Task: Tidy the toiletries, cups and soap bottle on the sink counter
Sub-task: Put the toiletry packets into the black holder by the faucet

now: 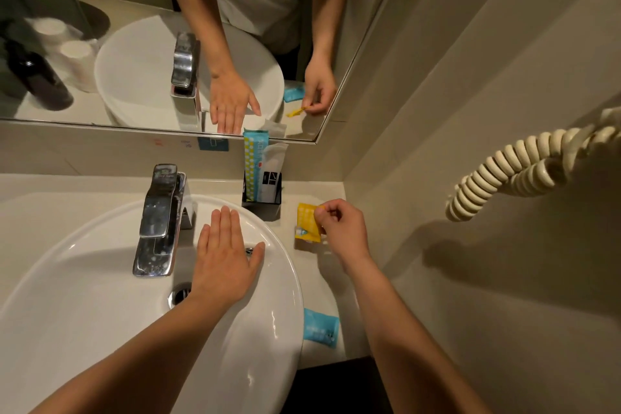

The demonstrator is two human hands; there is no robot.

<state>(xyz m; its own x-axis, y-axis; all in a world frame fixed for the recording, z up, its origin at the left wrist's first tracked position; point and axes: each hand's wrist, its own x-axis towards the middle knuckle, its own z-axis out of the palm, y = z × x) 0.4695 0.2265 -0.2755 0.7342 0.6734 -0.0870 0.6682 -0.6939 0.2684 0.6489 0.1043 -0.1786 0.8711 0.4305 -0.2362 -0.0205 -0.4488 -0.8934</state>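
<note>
Mirror (141, 44): it runs along the wall behind the counter and reflects my arms, the basin, two pale cups and a dark bottle off to the left side.
Counter (322, 265): pale stone, wrapping around the basin and ending at the right-hand wall.
Basin (84, 312): a white oval bowl that fills the middle of my view, drain near its centre.
Tap (161, 218): chrome, standing at the back rim of the basin and tilted out over the bowl.
Cord (524, 165): a cream coiled cord hanging on the right wall.
Holder (265, 208): a small black box at the back of the counter, just right of the tap, with a dotted blue packet and a white packet standing upright in it.
My left hand (225, 255): flat, fingers spread slightly, palm down over the right side of the basin, holding nothing.
My right hand (342, 228): thumb and fingers pinched on the edge of the yellow packet.
Yellow packet (307, 222): on the counter right of the holder, partly under my fingers.
Blue packet (319, 328): lying on the counter against the basin's right edge, well apart from the yellow one.
</note>
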